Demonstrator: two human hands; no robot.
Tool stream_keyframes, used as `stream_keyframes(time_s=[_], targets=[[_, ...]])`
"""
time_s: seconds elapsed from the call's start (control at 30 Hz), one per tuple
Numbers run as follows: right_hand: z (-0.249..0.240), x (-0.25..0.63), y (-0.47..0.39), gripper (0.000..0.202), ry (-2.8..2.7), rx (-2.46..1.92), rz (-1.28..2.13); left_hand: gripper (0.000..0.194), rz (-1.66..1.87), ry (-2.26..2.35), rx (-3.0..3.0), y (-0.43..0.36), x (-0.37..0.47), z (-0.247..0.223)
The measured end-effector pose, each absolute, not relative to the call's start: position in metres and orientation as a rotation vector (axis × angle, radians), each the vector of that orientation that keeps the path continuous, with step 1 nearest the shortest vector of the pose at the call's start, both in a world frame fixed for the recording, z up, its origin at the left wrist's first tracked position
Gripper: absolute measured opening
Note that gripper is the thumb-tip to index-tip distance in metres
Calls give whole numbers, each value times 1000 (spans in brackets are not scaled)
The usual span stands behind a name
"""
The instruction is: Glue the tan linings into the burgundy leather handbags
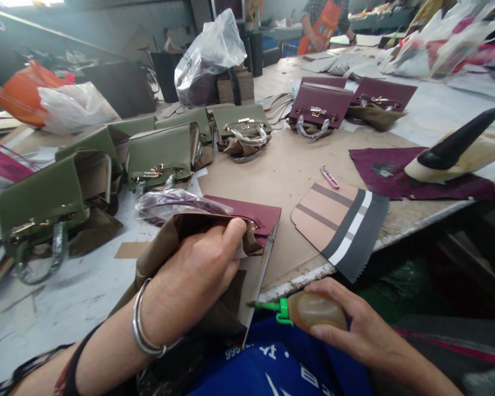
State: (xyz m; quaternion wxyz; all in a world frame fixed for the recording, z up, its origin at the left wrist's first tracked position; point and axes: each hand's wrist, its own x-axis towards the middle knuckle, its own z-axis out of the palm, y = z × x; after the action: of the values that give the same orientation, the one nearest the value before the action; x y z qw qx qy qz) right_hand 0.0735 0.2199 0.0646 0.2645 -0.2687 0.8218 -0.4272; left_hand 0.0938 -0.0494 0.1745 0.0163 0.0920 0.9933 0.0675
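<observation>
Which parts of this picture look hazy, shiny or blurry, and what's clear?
All in the head view: pale haze veils the upper left, near a bright light; the tall clear plastic bag catches whitish glare; the far person's orange apron looks soft; the left hand and squeeze bottle are fairly crisp.

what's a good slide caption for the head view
Left hand gripping a maroon handbag, right hand holding a green-tipped squeeze bottle.

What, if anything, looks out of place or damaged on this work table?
Two things stand out. The purple cloth at the right has a dark and whitish smear, which looks like a stain. The striped panel has its lower corner sticking out past the worn table edge, so it might get knocked down.
</observation>
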Motion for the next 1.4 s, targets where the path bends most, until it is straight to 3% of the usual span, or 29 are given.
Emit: stream_keyframes(time_s=[0.23, 0.83, 1.4], targets=[[62, 53, 225, 36, 2503, -672, -1132, 27, 187, 3085, 240, -49, 93, 174], [62, 96, 221, 38, 2077, -729, -1156, 29, 216, 3055, 222, -47, 92, 174], [64, 96, 218, 37, 2226, -675, -1161, 27, 146, 3042, 195, -48, 93, 173]])
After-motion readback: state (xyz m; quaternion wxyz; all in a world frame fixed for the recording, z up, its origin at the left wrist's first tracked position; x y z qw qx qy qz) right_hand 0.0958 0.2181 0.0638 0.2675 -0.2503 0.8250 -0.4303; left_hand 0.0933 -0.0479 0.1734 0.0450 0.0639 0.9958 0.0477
